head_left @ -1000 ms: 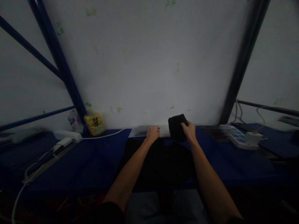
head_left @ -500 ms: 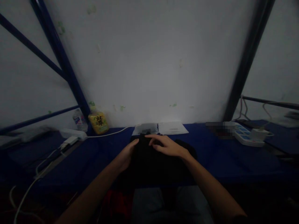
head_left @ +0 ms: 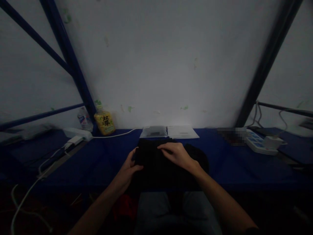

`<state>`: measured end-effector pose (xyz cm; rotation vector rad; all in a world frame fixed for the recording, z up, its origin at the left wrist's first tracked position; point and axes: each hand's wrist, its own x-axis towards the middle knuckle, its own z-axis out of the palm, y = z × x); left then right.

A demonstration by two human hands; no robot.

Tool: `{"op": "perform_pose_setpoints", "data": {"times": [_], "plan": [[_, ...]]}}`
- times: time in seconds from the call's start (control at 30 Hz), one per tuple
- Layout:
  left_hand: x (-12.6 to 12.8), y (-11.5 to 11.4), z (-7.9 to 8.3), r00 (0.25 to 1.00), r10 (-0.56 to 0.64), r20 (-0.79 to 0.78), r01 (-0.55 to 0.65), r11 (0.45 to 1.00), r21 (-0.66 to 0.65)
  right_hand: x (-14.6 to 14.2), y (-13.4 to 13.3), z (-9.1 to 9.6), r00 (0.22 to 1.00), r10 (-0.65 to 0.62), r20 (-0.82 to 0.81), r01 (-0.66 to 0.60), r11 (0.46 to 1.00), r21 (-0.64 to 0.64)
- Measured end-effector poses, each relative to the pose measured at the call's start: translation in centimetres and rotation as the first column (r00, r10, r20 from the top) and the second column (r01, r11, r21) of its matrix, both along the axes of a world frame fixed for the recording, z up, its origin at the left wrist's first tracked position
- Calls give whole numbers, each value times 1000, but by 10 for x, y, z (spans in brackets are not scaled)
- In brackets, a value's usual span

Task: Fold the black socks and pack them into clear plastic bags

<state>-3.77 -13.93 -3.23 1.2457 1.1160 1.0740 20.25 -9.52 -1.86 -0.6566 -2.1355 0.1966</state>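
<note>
A black folded cloth garment (head_left: 156, 160) lies on the dark blue tabletop (head_left: 73, 156), right in front of me. My left hand (head_left: 128, 168) curls round the cloth's near left edge, its fingers gripping the fabric. My right hand (head_left: 174, 155) rests on top of the cloth, fingers lying flat and pointing left. A looser black mound of fabric (head_left: 199, 161) bulges out beyond my right hand.
Behind the cloth, a grey packet (head_left: 154, 132) and white papers (head_left: 183, 132) lie against the white wall. A yellow-labelled bottle (head_left: 105, 122) stands back left by a blue metal post (head_left: 73, 71). Power strips (head_left: 259, 145) and cables sit at both sides.
The black cloth has come down from the back of the table to lie before me. My left hand has left the white papers and now grips the cloth, and my right hand lies on top.
</note>
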Motion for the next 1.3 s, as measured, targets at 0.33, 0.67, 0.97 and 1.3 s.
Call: {"op": "perform_pose_setpoints", "data": {"times": [0.33,0.67,0.97,1.3], "plan": [[-50,17,-18,869,-69,-490,156,978,140,97,-15,-64,974,-143,176,177,964,-198],[-12,3,-16,523,146,-839,384,839,385,6,-57,-24,928,-150,340,125,988,94],[-28,-2,-16,508,-56,-860,505,828,244,65,-39,-61,595,-712,373,754,655,45],[-36,7,-21,602,-44,-797,504,795,337,116,-28,-71,649,-702,294,752,650,-108]]}}
